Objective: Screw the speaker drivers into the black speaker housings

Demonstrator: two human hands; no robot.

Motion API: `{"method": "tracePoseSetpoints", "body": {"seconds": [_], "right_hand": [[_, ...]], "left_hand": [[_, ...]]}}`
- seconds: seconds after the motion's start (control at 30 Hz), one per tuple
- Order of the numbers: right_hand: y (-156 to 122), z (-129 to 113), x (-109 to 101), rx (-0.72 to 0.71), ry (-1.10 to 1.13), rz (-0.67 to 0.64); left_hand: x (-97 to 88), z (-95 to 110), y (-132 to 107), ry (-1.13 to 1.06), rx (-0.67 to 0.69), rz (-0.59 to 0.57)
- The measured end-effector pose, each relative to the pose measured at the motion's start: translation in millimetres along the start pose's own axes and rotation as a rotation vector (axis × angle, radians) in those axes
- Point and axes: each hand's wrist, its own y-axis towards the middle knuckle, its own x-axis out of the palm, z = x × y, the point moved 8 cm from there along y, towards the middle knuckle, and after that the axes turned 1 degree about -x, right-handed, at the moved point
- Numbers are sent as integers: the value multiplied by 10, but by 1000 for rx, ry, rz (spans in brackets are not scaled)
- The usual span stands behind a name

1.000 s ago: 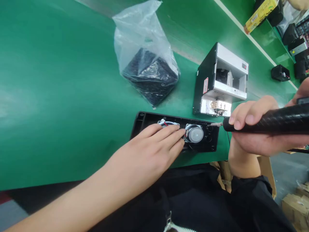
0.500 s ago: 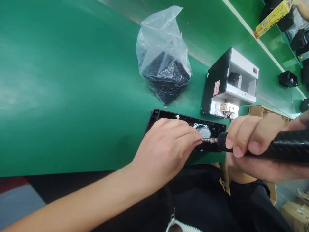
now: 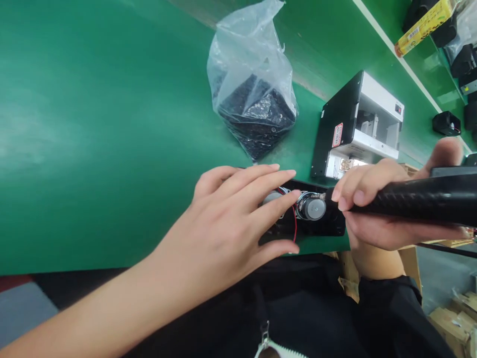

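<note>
L hand (image 3: 227, 223) lies flat over the black housing (image 3: 328, 226) at the near edge of the green table (image 3: 93, 124), fingers spread and open, gripping nothing; fingertips press down on the left speaker (image 3: 274, 197), pinning the housing. R hand (image 3: 376, 209) is wrapped tight round the black driver (image 3: 417, 201), thumb up, fingers closed on the barrel. Driver lies almost level, bit tip (image 3: 321, 196) touching the top edge of the right speaker (image 3: 312, 208), prob. at a screw point, though no screw head can be made out under the tip.

Progress, judged from what shows: both speakers are seated in the housing, red wire (image 3: 294, 223) runs down between them. Fastening looks underway, not done: bit is on the right speaker's rim, other corners are hidden by the L hand, so can't tell which screws are in. No back cover on yet; housing is open.

Behind: clear bag (image 3: 249, 64) of black parts, well apart from the housing. To its right a black-and-white screw feeder (image 3: 357, 129), near the R hand. Yellow tube (image 3: 421, 25) and more black units far right on the next lane.
</note>
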Motion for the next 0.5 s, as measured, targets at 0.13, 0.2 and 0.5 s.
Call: {"method": "tracePoseSetpoints", "body": {"seconds": [0.13,0.2,0.5], "right_hand": [[-63,235,4,12,-66,-63],[-50,325,9,-41,-23,-64],[-72,578,-27,-253,-48,-55]], "left_hand": [[109,-101,-135,-13,21,-68],[138,-118,-150,-17,5,-65],[202,-113,-165,-2,5,-61]]}}
